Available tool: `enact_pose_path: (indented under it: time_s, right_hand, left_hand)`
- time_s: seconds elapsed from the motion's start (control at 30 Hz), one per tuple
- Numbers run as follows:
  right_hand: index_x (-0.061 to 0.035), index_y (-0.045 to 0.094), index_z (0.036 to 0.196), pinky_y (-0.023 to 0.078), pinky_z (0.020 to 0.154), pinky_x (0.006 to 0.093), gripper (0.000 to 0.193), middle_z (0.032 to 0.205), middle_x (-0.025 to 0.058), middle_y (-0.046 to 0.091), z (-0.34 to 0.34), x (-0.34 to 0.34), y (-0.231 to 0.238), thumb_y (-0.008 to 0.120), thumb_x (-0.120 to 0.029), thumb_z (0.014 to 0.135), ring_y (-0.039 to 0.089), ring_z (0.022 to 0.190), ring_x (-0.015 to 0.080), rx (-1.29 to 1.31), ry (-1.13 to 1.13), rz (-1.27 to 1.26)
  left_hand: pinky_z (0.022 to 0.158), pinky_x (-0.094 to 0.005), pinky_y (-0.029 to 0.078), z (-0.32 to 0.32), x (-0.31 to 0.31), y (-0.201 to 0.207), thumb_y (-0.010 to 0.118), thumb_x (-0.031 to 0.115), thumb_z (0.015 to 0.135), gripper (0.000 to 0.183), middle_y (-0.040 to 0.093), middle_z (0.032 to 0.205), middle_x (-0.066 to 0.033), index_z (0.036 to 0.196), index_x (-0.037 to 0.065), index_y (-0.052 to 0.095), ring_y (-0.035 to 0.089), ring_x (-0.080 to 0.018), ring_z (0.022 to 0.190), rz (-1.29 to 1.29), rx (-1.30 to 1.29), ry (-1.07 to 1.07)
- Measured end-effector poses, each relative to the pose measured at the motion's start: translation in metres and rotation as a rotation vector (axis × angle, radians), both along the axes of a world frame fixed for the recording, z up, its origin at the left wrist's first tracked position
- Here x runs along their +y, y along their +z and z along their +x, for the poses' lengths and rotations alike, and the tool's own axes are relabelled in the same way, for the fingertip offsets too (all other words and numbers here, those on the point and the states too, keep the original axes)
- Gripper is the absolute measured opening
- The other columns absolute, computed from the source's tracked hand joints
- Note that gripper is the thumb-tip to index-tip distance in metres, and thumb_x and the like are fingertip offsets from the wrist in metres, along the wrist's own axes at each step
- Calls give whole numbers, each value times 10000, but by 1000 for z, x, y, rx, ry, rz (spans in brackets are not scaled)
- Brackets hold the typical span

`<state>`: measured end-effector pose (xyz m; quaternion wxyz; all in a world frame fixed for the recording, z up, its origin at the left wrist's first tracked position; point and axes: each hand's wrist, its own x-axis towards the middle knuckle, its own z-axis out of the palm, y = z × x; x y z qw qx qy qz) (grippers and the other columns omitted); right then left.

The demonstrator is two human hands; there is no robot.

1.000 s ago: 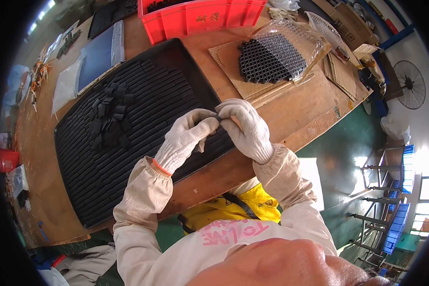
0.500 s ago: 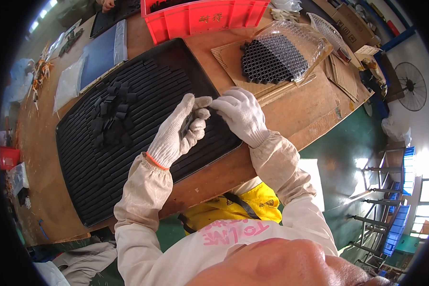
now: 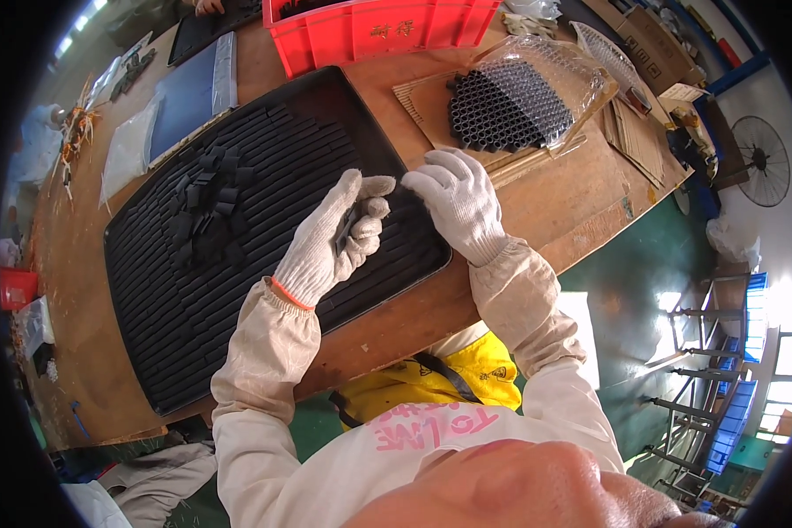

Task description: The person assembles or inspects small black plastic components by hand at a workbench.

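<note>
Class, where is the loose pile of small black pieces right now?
In the head view, the loose pile lies inside the black tray, left of the picture's centre and of the left hand.

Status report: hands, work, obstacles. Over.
White-gloved left hand curled around dark piece; white-gloved right hand apart, grip unclear. Black rectangular tray: black pieces in rows, heap atop. Red plastic crate beyond tray.

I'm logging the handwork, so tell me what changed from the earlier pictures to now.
The left hand and right hand, fingertips together at first, have parted and shifted away from the body. The left now curls around a dark piece; whether the right holds anything is unclear. Another person's hand has appeared near the top. The black tray, loose pile and red crate stayed put.
</note>
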<state>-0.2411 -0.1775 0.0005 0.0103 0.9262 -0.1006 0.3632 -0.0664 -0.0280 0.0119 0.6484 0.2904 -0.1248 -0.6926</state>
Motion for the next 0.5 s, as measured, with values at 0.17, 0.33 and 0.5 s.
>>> enact_pose_path:
  time_s: [0.17, 0.33, 0.5]
  right_hand:
    - [-106, 664, 939, 506, 955, 416, 241, 962, 37, 670, 4, 6, 7, 652, -112, 698, 628, 1074, 285, 103, 99, 4]
    - [-101, 683, 937, 498, 979, 430, 267, 987, 42, 680, 1, 10, 5, 676, -71, 672, 615, 1104, 290, 105, 104, 60]
    - [-98, 701, 972, 498, 991, 448, 282, 1034, 52, 690, -2, 16, 4, 693, -38, 697, 621, 1122, 309, 128, 109, 144]
  left_hand:
    - [511, -142, 395, 1, 1, 4, 555, 405, 1065, 456, 629, 898, -12, 1249, -4, 643, 502, -29, 634, 42, 11, 11]
    - [511, -143, 395, -2, 2, 7, 549, 399, 1070, 448, 625, 907, -4, 1240, -5, 644, 503, -26, 638, 47, -41, 19]
    - [511, -145, 388, -4, 0, 1, 533, 425, 1072, 464, 624, 910, -5, 1256, 12, 635, 481, -25, 629, 33, -42, -13]
